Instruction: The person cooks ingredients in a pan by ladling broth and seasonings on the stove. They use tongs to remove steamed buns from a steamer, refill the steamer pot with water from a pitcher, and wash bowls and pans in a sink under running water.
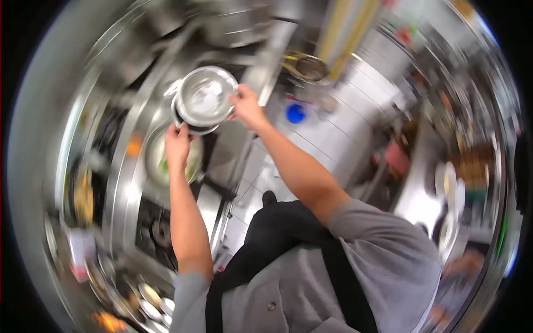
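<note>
Both arms reach forward over the stove. A round, shiny metal bowl point(206, 95) is held up between my hands, its inside facing me. At its right edge, my right hand point(247, 107) has its fingers closed on the rim. A second metal pot point(204, 131) shows as a dark-sided curve just under the bowl. My left hand point(177, 145) is closed on the near-left rim of that lower pot. Below my left hand, a wide pan point(157, 149) with pale and green food sits on the stove. Blur hides the contents of the bowl.
Large metal pots point(236, 25) stand at the back of the stove point(130, 188). A burner point(161, 230) lies nearer me. Blue plastic point(295, 114) is on the tiled floor point(325, 136). To the right runs a metal counter point(419, 194) with white dishes point(448, 205). Flames point(109, 321) show lower left.
</note>
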The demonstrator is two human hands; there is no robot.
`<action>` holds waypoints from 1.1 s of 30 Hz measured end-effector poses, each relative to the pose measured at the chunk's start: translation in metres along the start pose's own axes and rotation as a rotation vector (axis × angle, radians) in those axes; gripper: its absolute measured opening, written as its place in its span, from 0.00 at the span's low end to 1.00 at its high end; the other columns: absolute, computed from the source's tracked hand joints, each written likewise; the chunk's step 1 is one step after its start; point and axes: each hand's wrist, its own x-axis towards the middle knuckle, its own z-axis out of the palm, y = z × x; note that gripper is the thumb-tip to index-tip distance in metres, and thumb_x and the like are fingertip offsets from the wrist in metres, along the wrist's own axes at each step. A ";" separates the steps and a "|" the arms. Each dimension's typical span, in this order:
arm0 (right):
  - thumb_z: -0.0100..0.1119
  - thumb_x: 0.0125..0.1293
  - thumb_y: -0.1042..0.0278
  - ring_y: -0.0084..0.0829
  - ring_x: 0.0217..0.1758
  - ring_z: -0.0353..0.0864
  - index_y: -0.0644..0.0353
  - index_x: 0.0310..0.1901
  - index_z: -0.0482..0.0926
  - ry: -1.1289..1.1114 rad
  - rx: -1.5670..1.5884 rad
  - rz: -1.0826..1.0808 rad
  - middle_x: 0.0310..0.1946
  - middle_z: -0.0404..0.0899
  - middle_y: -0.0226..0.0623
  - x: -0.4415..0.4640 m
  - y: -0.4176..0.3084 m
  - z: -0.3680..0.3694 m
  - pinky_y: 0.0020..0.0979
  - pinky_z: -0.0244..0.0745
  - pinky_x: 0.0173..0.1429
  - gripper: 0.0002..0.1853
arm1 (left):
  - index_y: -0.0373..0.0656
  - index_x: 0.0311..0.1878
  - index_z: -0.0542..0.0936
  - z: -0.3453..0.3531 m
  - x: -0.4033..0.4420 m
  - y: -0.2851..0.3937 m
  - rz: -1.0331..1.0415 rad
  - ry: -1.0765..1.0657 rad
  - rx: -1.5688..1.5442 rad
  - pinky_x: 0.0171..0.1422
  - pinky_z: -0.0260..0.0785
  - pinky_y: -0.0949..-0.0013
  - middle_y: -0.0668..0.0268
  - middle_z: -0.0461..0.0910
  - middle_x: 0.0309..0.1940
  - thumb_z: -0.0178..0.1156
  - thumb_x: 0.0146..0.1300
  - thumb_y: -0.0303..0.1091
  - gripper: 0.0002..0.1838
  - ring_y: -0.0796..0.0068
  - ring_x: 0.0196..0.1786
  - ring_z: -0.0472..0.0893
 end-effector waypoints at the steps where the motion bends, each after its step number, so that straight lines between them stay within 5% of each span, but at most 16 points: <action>1: 0.57 0.68 0.65 0.28 0.22 0.79 0.67 0.56 0.72 0.157 -0.174 0.059 0.32 0.79 0.39 -0.031 -0.036 -0.029 0.31 0.78 0.21 0.19 | 0.32 0.47 0.78 0.036 0.000 0.005 0.024 -0.116 -0.121 0.44 0.76 0.69 0.59 0.81 0.37 0.54 0.71 0.35 0.14 0.71 0.37 0.83; 3: 0.56 0.67 0.62 0.30 0.22 0.80 0.67 0.57 0.72 0.233 -0.420 -0.037 0.30 0.79 0.40 -0.032 -0.001 -0.118 0.33 0.79 0.22 0.21 | 0.35 0.51 0.77 0.108 -0.010 0.022 0.024 -0.407 -0.259 0.50 0.76 0.69 0.63 0.81 0.43 0.52 0.73 0.35 0.13 0.71 0.43 0.82; 7: 0.53 0.64 0.69 0.36 0.25 0.82 0.71 0.50 0.74 0.485 0.177 0.045 0.29 0.79 0.41 -0.130 -0.027 -0.275 0.38 0.84 0.25 0.16 | 0.40 0.61 0.71 0.261 -0.046 0.024 -0.190 -1.055 -0.577 0.60 0.72 0.57 0.64 0.76 0.58 0.49 0.76 0.41 0.19 0.66 0.57 0.78; 14: 0.54 0.64 0.68 0.36 0.21 0.83 0.76 0.49 0.70 1.464 -0.200 0.135 0.30 0.80 0.48 -0.405 -0.079 -0.526 0.33 0.81 0.24 0.18 | 0.41 0.61 0.72 0.414 -0.172 -0.037 -0.414 -1.504 0.016 0.58 0.73 0.58 0.58 0.76 0.59 0.52 0.72 0.48 0.23 0.60 0.55 0.79; 20: 0.56 0.59 0.73 0.31 0.23 0.81 0.68 0.36 0.79 1.707 -0.092 0.380 0.26 0.80 0.40 -0.589 -0.106 -0.624 0.30 0.79 0.24 0.08 | 0.43 0.61 0.73 0.420 -0.182 -0.130 -0.687 -1.470 0.427 0.52 0.76 0.60 0.56 0.79 0.54 0.53 0.69 0.42 0.21 0.60 0.50 0.82; 21: 0.56 0.58 0.73 0.31 0.23 0.80 0.67 0.36 0.79 1.721 -0.051 0.391 0.25 0.79 0.39 -0.605 -0.090 -0.642 0.31 0.78 0.24 0.07 | 0.43 0.61 0.74 0.415 -0.176 -0.138 -0.456 -1.570 0.594 0.51 0.76 0.61 0.55 0.79 0.54 0.52 0.69 0.41 0.21 0.60 0.49 0.82; 24: 0.58 0.60 0.69 0.33 0.25 0.80 0.66 0.34 0.81 1.753 0.085 0.416 0.26 0.79 0.41 -0.615 -0.080 -0.654 0.34 0.79 0.27 0.08 | 0.40 0.58 0.75 0.418 -0.128 -0.239 -0.704 -1.452 0.777 0.42 0.76 0.63 0.54 0.81 0.49 0.51 0.69 0.39 0.20 0.62 0.41 0.83; 26: 0.57 0.61 0.65 0.37 0.28 0.81 0.66 0.35 0.82 1.746 -0.442 0.689 0.26 0.78 0.46 -0.621 -0.077 -0.661 0.38 0.79 0.32 0.12 | 0.37 0.53 0.78 0.423 -0.090 -0.272 0.001 -1.951 0.892 0.32 0.74 0.65 0.55 0.83 0.39 0.50 0.67 0.38 0.18 0.63 0.32 0.82; 28: 0.59 0.60 0.63 0.50 0.48 0.82 0.68 0.39 0.83 1.427 -1.550 0.923 0.38 0.82 0.56 -0.626 -0.057 -0.675 0.47 0.77 0.51 0.15 | 0.43 0.46 0.83 0.449 -0.059 -0.272 -0.041 -1.604 1.231 0.40 0.77 0.57 0.56 0.84 0.35 0.48 0.68 0.41 0.17 0.64 0.37 0.84; 29: 0.58 0.61 0.62 0.50 0.50 0.81 0.66 0.43 0.82 1.260 -1.755 0.948 0.42 0.82 0.54 -0.612 -0.078 -0.656 0.44 0.76 0.53 0.16 | 0.38 0.34 0.82 0.448 -0.085 -0.262 -0.390 -1.389 0.871 0.29 0.74 0.57 0.56 0.82 0.28 0.57 0.61 0.36 0.11 0.62 0.29 0.83; 31: 0.57 0.65 0.62 0.48 0.53 0.79 0.68 0.51 0.79 1.751 -1.405 0.174 0.48 0.80 0.53 -0.565 -0.081 -0.643 0.42 0.72 0.59 0.19 | 0.39 0.34 0.82 0.454 -0.102 -0.225 0.552 -1.483 0.876 0.40 0.74 0.51 0.52 0.82 0.31 0.56 0.57 0.33 0.09 0.52 0.35 0.82; 32: 0.59 0.66 0.64 0.48 0.54 0.79 0.69 0.56 0.77 1.702 -1.118 0.224 0.51 0.80 0.53 -0.522 -0.105 -0.612 0.41 0.71 0.61 0.21 | 0.40 0.34 0.83 0.456 -0.117 -0.195 1.014 -1.314 0.880 0.45 0.75 0.48 0.50 0.83 0.32 0.56 0.56 0.31 0.08 0.48 0.38 0.82; 33: 0.59 0.67 0.65 0.45 0.54 0.80 0.68 0.57 0.76 1.652 -1.040 0.191 0.52 0.80 0.53 -0.477 -0.111 -0.593 0.39 0.73 0.59 0.21 | 0.39 0.37 0.83 0.457 -0.144 -0.116 0.476 -1.270 0.845 0.46 0.74 0.49 0.50 0.83 0.34 0.55 0.59 0.32 0.10 0.50 0.39 0.82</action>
